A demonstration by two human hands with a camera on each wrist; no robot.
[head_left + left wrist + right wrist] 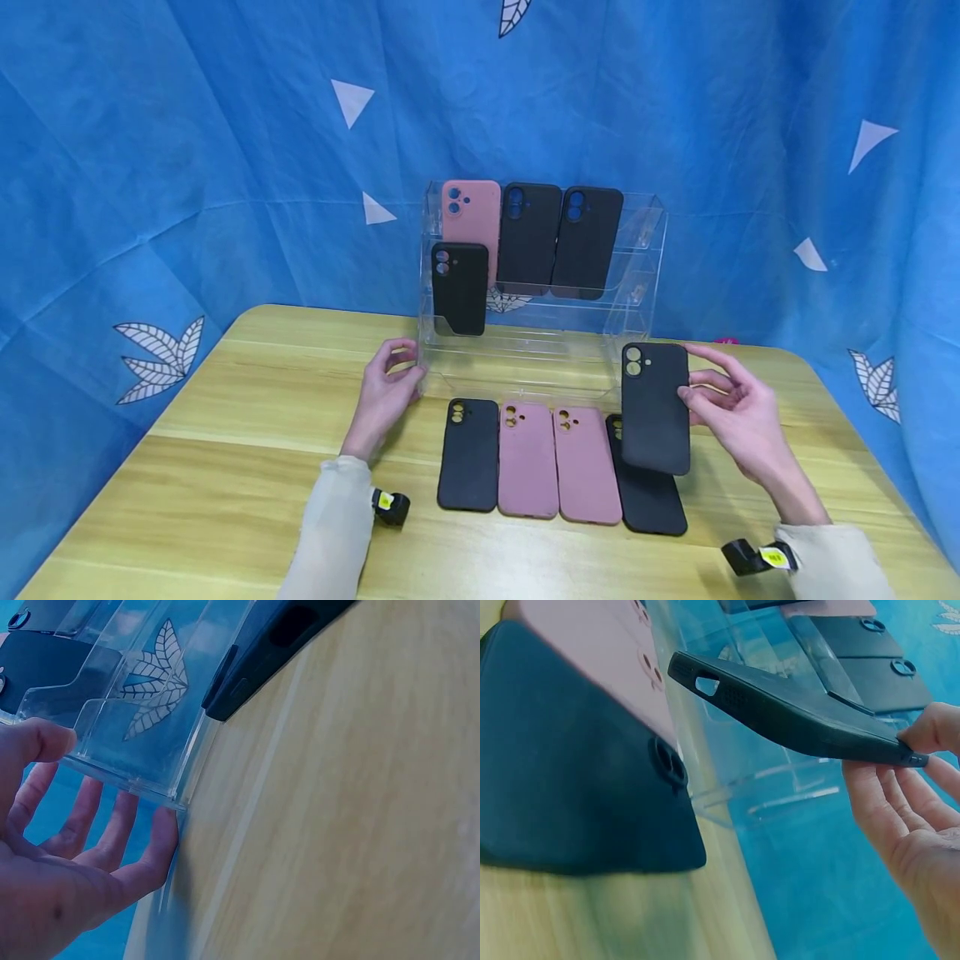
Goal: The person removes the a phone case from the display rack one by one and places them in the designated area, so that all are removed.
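My right hand (738, 408) pinches a black phone case (655, 417) by its right edge, thumb in front and fingers behind. This case is held up over the front right corner of the clear stepped display stand (532, 342), overlapping another black case (651, 500) on the table. In the right wrist view the held case (787, 712) appears edge-on, its port cutout showing. At the stand's left side, my left hand (390, 383) touches the side wall with thumb and loosely bent fingertips. A black case (461, 292) stands on a lower tier near that hand.
On the upper tier stand a pink case (472, 208) and two black cases (529, 237). Before the stand, a black case (468, 454) and two pink cases (528, 458) lie in the row on the wooden table (247, 400). Behind hangs a blue curtain (262, 150).
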